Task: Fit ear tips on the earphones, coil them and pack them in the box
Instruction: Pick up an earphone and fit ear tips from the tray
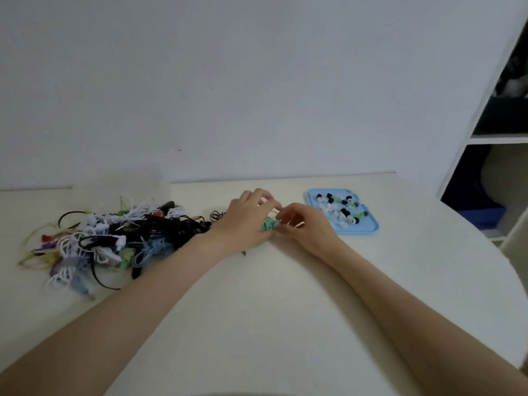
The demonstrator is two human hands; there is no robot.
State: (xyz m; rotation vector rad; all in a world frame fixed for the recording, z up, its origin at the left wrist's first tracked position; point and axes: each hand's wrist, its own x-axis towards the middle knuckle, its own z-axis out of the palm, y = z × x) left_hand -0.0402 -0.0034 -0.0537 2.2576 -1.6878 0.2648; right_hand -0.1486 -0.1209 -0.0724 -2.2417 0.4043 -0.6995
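Note:
A bundle of green earphones (268,224) lies between both hands at the table's middle. My left hand (246,221) curls its fingers around the green bundle. From the right, my right hand (303,226) pinches the same cable with thumb and fingertips. A metal plug (244,253) pokes out below my left hand. A light blue tray (371,227) to the right holds several black, white and green ear tips (340,210). A tangled heap of earphones (114,238) in white, black, blue and other colours lies to the left.
A translucent plastic box (120,187) stands at the back left against the wall, behind the heap. White shelving (485,138) with dark contents rises at the right beyond the table's curved edge (497,252).

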